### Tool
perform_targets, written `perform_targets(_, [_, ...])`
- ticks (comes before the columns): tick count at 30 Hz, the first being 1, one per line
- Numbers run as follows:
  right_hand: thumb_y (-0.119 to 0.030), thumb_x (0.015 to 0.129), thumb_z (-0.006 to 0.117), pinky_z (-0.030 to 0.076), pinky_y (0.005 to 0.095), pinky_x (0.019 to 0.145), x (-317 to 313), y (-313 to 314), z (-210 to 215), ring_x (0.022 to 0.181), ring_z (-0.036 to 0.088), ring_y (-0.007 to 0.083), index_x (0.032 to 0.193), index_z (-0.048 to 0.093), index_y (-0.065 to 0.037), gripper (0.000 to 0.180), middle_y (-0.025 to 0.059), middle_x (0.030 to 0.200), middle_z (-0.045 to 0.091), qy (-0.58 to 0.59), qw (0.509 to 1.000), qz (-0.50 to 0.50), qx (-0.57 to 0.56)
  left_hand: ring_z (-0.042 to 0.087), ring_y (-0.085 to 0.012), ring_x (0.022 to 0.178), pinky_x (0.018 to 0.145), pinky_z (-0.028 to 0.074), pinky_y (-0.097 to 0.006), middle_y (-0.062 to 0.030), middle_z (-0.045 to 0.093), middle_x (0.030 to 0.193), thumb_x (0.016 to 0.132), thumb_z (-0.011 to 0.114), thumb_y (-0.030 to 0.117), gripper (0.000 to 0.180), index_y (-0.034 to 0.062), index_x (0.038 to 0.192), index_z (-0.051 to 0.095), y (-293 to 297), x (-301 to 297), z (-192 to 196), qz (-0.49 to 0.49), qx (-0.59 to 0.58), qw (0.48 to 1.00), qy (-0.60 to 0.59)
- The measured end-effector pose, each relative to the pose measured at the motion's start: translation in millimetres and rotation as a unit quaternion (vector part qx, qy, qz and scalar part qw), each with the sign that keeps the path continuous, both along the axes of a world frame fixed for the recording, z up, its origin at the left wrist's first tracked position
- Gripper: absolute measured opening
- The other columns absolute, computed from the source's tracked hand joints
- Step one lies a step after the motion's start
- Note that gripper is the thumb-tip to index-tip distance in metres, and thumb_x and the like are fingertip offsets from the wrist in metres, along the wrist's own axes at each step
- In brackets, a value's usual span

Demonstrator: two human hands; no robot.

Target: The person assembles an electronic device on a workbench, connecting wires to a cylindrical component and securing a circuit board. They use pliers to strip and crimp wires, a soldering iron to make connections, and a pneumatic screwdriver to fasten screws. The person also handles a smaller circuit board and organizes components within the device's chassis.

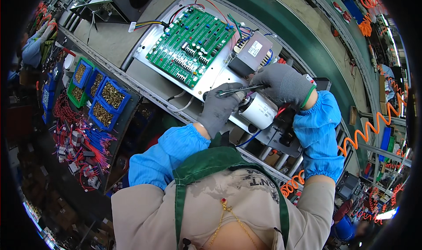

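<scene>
Gripping thin metal tweezers (239, 90), both knit grey-gloved hands, left hand (218, 109) and right hand (283, 83), fingers closed on them, above a smooth white cylinder (259, 111), on the metal plate (220, 76) beside a green circuit board (191, 41).

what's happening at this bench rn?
A person in grey gloves works over a metal chassis plate carrying a green circuit board. The left hand and right hand both grip a slim metal tool just above a white cylindrical capacitor. Blue bins of brass parts sit to the left.
</scene>
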State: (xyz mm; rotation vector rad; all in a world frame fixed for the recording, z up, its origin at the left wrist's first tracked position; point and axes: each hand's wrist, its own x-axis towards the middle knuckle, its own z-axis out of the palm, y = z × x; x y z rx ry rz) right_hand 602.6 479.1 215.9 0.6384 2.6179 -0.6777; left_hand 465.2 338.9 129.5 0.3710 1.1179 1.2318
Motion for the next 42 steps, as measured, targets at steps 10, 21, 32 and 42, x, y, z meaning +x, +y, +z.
perform_targets(10, [-0.011, 0.078, 0.062, 0.048, 0.0407, 0.074, 1.4, 1.1, 0.8, 0.083, 0.062, 0.0328, 0.095, 0.068, -0.005, 0.019, 0.0166, 0.086, 0.064, 0.016, 1.000, -0.002, -0.010, 0.060, -0.0114, 0.088, 0.078, 0.049, -0.025, -0.0080, 0.065, 0.101, 0.085, 0.063, 0.008, 0.032, -0.0018, 0.116, 0.059, 3.7, -5.1, -5.1, -0.062, 0.057, 0.994, 0.066])
perform_targets(21, [-0.016, 0.082, 0.061, 0.049, 0.0397, 0.074, 2.6, -1.6, 7.7, 0.086, 0.063, 0.0299, 0.105, 0.068, -0.012, 0.025, 0.0130, 0.091, 0.066, 0.015, 1.000, -0.023, -0.005, 0.062, -0.0114, 0.079, 0.072, 0.050, -0.026, -0.0070, 0.068, 0.089, 0.085, 0.065, 0.013, 0.022, 0.0015, 0.104, 0.065, 6.8, -13.6, -9.8, -0.080, 0.094, 0.989, 0.079])
perform_targets(32, [-0.024, 0.083, 0.064, 0.048, 0.0404, 0.066, 4.4, -14.5, 34.9, 0.073, 0.061, 0.0339, 0.103, 0.066, -0.008, 0.026, 0.0154, 0.085, 0.063, 0.271, 0.950, -0.150, 0.043, 0.062, -0.0168, 0.098, 0.088, 0.049, -0.030, -0.0149, 0.064, 0.111, 0.088, 0.062, 0.018, 0.044, -0.0059, 0.124, 0.053, 7.9, -29.5, 4.3, -0.171, 0.161, 0.930, 0.283])
perform_targets(42, [-0.031, 0.084, 0.066, 0.049, 0.0400, 0.070, -22.1, 95.2, 58.1, 0.083, 0.061, 0.0332, 0.096, 0.066, -0.007, 0.027, 0.0154, 0.087, 0.063, 0.307, 0.937, -0.126, 0.110, 0.057, -0.0222, 0.087, 0.088, 0.048, -0.043, -0.0069, 0.057, 0.082, 0.097, 0.042, 0.042, 0.048, -0.0013, 0.115, 0.052, 23.4, -55.7, 43.2, 0.119, 0.066, 0.947, -0.290])
